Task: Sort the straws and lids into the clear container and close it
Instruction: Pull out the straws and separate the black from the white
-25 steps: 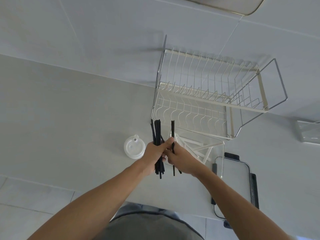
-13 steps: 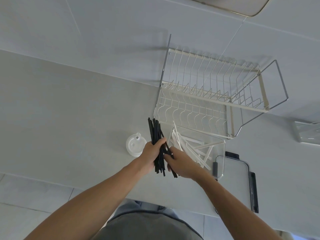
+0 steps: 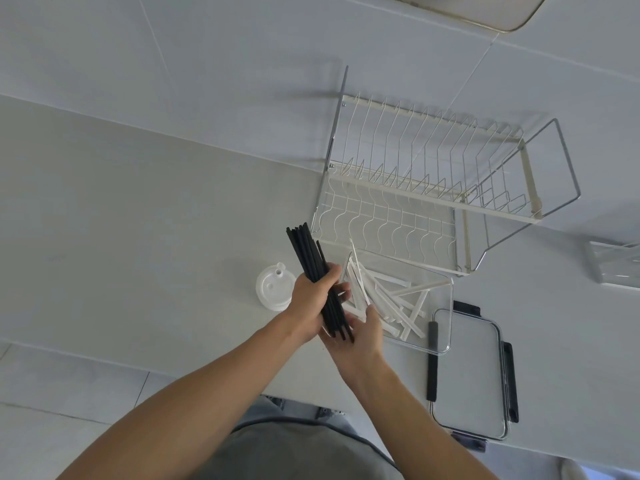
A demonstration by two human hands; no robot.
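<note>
**Black straws in hand, beside the container**

My left hand (image 3: pixel 313 299) grips the black straws (image 3: pixel 317 271); my right hand (image 3: pixel 360 336) cups their lower ends, fingers relaxed. Clear container (image 3: pixel 446 306) of white straws (image 3: pixel 384 296) just right. Cup lid (image 3: pixel 272 287) left, dish rack (image 3: pixel 429 188) behind, container lid (image 3: pixel 467 372) right.

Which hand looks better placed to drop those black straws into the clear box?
Probably the left hand: it grips the black straws right beside the clear box. The right hand lies open under their lower ends, only steadying them.
</note>
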